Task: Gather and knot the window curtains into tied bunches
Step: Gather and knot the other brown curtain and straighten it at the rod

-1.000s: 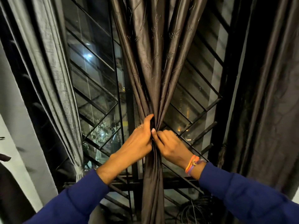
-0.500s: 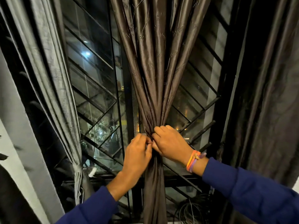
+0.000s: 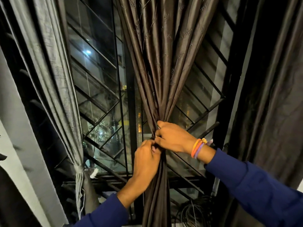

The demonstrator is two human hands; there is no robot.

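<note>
My right hand [image 3: 173, 136] is curled tight round the gathered neck of the brown curtain [image 3: 164, 63], fingers wrapped into the pleats where they all pinch together. My left hand [image 3: 146, 161] sits just below and touching it, fingers bent in and gripping the same bunch from the left side; its fingertips are tucked against the fabric, so I cannot tell exactly what they pinch. Above my hands the curtain fans out upward in shiny folds; below them it hangs down as one narrow column in the middle of the window.

On my right wrist sit orange and purple bands [image 3: 197, 148], just above the cuff of my blue sleeve [image 3: 254, 190]. Behind the curtain is the window glass with a black metal grille [image 3: 101, 102] of diagonal bars, and lights show outside through it. To the left hangs a grey curtain [image 3: 54, 71], already cinched into a bunch low down near the sill. To the far right another dark curtain [image 3: 275, 95] hangs loose. Low on the right, beside the brown curtain's tail, lies a coil of dark cable [image 3: 193, 212]
</note>
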